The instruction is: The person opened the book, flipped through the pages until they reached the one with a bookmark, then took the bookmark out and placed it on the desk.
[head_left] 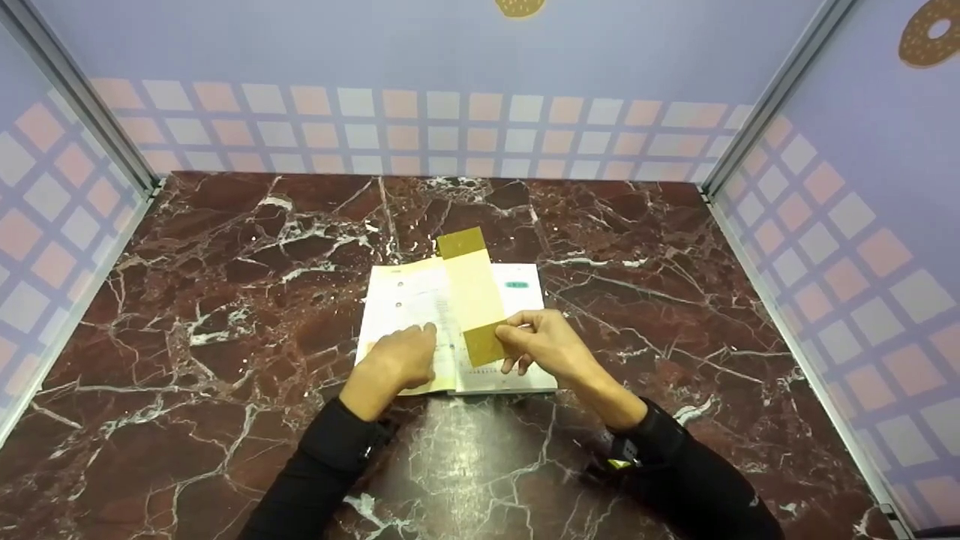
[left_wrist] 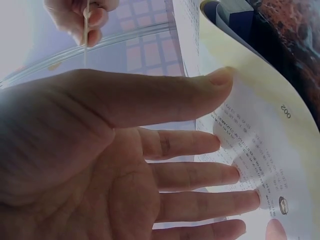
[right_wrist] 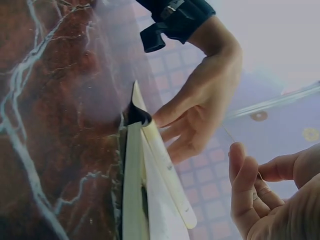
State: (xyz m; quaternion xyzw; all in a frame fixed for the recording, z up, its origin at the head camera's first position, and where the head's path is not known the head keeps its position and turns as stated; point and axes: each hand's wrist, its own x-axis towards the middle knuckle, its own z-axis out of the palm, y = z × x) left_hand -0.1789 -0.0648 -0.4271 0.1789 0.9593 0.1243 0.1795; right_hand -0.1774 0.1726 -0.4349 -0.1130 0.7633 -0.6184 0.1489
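Note:
An open book (head_left: 405, 300) with printed pages lies on the marbled table. My left hand (head_left: 401, 356) rests on its left page near the lower edge. In the left wrist view its fingers are straight, the fingertips (left_wrist: 247, 200) right at the printed page (left_wrist: 250, 145), which bows up along its edge. Between thumb and fingers, my right hand (head_left: 551, 345) pinches the lower end of a flat yellow strip (head_left: 476, 292), pale in the middle and darker at both ends. The strip overlaps the gutter and right page, its top reaching past the book's far edge.
Dark red marbled tabletop (head_left: 225, 300) surrounds the book. Lilac panels with pink and white squares stand behind (head_left: 420, 135) and at both sides, joined by metal corner posts (head_left: 772, 97). Dark cuffs (head_left: 345, 442) cover both wrists.

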